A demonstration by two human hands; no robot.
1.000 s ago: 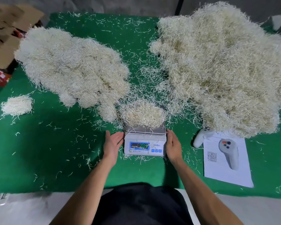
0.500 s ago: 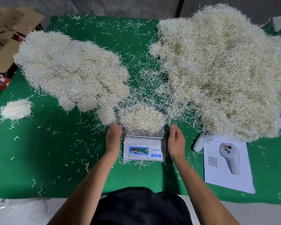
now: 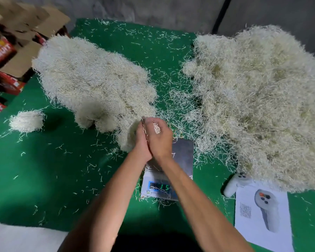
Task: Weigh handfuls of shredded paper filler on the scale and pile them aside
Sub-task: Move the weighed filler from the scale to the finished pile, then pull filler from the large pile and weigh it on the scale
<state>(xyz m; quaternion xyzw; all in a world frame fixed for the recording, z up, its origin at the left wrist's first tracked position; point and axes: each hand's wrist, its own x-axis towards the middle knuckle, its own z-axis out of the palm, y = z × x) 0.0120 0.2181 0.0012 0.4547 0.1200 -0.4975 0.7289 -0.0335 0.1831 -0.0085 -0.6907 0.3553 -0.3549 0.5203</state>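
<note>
We have both hands pressed together around the weighed handful of shredded paper (image 3: 156, 128), just beyond the far left corner of the scale (image 3: 168, 171). The left hand (image 3: 141, 140) and the right hand (image 3: 159, 138) make the grip here: palms facing, fingers curled, clamped on the handful so that only a small tuft shows between the right hand's fingers.

What could go wrong, as we judge it: the filler is loose and springy, so any slackening of the press would let strands fall back onto the scale's steel platform, which now looks bare apart from a few stray shreds. That would spoil the next reading; the display already shows green digits, too blurred for us to read with confidence. Our forearms also pass right over the scale, and a dropped wrist could press the platform or nudge the scale along the green tabletop (image 3: 53, 170). Letting go too soon would scatter the handful between the piles instead of adding it to the weighed pile (image 3: 93, 82).

The handful sits inside the grip, above the near edge of the weighed pile, which lies beyond and to the left of the scale. The larger supply heap (image 3: 258, 99) lies beyond and to the right of the scale, well apart from our hands. A small separate clump (image 3: 26, 121) lies far to the left of the scale. Just right of the scale rest a white controller (image 3: 235, 183) and a printed sheet (image 3: 262, 220).
</note>
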